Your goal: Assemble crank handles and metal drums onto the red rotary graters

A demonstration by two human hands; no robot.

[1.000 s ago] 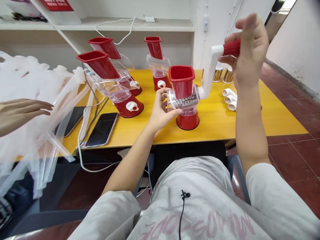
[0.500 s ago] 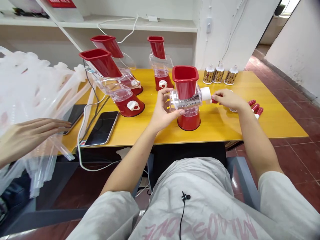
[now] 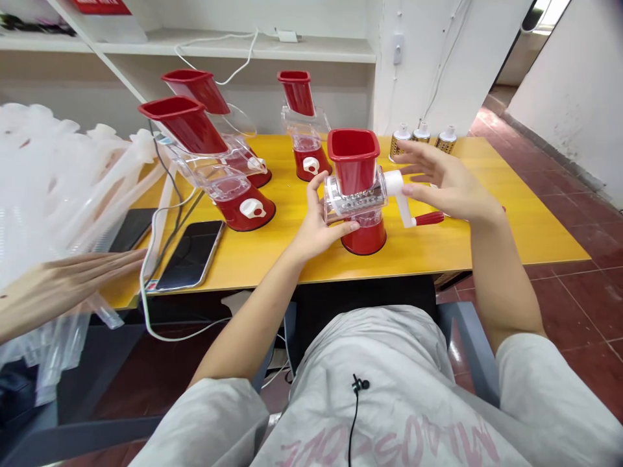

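A red rotary grater stands upright on the yellow table, with a perforated metal drum inside its clear housing. My left hand wraps the housing's left end, thumb along the front. From the right end sticks out a white crank, its red handle pointing right and low. My right hand is beside the crank's hub, fingers apart and nothing in them; whether its thumb touches the hub I cannot tell. Behind it are metal grater drums with white necks, partly covered by the fingers.
Several more red graters without cranks stand left and behind on the table. A phone lies near the front edge, with a white cable. Another person's hand is at far left beside clear plastic bags.
My right hand has let go of the red crank handle and opened, rising beside the hub. The crank now hangs downward. My left hand keeps its hold on the housing.
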